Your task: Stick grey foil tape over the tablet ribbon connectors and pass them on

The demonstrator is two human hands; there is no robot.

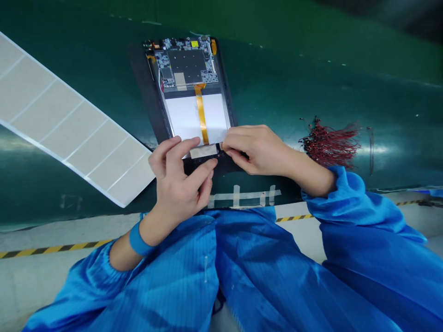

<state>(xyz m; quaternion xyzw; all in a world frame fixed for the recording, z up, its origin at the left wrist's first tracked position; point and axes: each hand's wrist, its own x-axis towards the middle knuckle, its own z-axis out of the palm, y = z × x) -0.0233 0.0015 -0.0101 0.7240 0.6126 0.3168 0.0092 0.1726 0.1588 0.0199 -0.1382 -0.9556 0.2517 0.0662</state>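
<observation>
An opened tablet (194, 92) lies on the green belt, its circuit board at the far end, a white battery panel below it and an orange flex strip (200, 113) running down the middle. At its near edge my left hand (178, 180) pinches a small grey adhesive pad (203, 151) between thumb and fingers. My right hand (258, 150) is closed beside it, fingertips pressed onto the tablet's near edge at the pad's right end. Both wrists come out of blue smock sleeves.
A long white liner sheet (69, 124) carrying several grey pads lies slanted on the left of the green belt (311, 83). A bundle of red wires (328, 143) sits to the right. White tape marks (242, 196) are on the belt's near edge, with a yellow-black striped line (51, 250) on the frame below.
</observation>
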